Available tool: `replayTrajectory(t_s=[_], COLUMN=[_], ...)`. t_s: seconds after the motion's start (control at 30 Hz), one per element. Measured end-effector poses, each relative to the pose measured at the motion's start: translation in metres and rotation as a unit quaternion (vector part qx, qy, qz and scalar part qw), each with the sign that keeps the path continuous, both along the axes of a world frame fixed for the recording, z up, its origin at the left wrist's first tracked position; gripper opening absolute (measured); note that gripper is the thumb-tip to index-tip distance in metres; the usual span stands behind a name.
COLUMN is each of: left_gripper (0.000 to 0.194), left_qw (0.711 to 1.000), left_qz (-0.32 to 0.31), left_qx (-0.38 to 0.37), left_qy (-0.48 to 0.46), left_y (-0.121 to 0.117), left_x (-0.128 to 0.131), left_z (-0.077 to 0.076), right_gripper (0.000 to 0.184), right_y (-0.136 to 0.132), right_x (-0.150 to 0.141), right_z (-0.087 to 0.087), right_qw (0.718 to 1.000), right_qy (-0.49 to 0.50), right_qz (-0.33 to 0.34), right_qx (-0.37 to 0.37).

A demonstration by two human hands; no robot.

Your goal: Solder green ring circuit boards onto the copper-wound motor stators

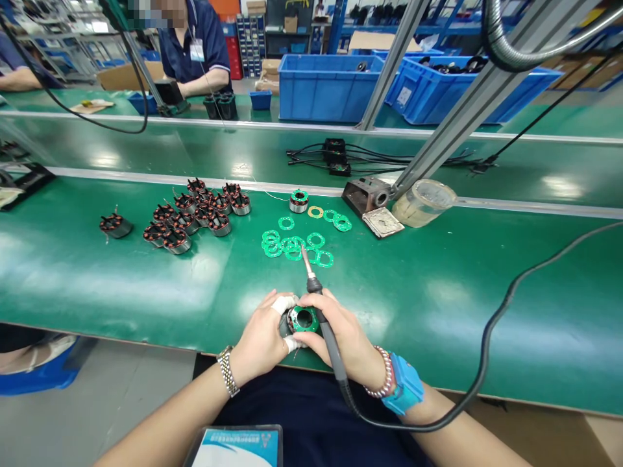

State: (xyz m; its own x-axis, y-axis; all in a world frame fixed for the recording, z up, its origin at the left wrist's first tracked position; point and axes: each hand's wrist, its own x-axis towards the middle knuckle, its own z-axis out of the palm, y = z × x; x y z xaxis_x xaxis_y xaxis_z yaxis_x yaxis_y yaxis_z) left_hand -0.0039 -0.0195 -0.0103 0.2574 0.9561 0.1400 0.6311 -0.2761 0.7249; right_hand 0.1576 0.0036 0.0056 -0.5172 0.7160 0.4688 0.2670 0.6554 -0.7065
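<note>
Near the front edge of the bench, my left hand (pixel 261 336) is closed around a motor stator (pixel 285 324), with white tape on its fingers. A green ring-shaped circuit board (pixel 312 322) lies on top of the stator. My right hand (pixel 351 332) grips a soldering iron (pixel 329 338) between thumb and fingers, and its fingertips also touch the board's rim. The iron's tip points away from me, above loose green ring boards (pixel 270 245). Farther back stands another stator (pixel 298 202) topped with a green board.
Several copper-wound stators (pixel 185 220) are grouped at left. A soldering iron stand (pixel 366 194), a sponge pad (pixel 383 222) and a clear plastic tub (pixel 423 202) stand at back right. The iron's cable (pixel 487 344) loops across the right side. A co-worker (pixel 195 48) sits opposite, beside blue bins (pixel 326 91).
</note>
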Motion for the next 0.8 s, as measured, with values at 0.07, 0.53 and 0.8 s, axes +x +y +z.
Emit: replayTrajectory(t_s=[0.07, 0.53, 0.8], left_gripper=[0.044, 0.037, 0.079], left_qw=[1.0, 1.0, 0.999], left_qz=[-0.002, 0.001, -0.006], left_qx=[0.003, -0.001, -0.046], left_qy=[0.001, 0.012, -0.014], left_y=[0.0, 0.002, -0.006], left_x=[0.0, 0.003, -0.005], left_z=[0.0, 0.006, 0.004], right_gripper=[0.032, 0.038, 0.026], right_y=[0.002, 0.015, -0.012], right_x=[0.001, 0.002, 0.036], right_z=[-0.002, -0.002, 0.005], right_qw=[1.0, 0.997, 0.996], right_qy=[0.002, -0.005, -0.021], right_qz=[0.011, 0.065, -0.09], right_qx=[0.008, 0.038, 0.013])
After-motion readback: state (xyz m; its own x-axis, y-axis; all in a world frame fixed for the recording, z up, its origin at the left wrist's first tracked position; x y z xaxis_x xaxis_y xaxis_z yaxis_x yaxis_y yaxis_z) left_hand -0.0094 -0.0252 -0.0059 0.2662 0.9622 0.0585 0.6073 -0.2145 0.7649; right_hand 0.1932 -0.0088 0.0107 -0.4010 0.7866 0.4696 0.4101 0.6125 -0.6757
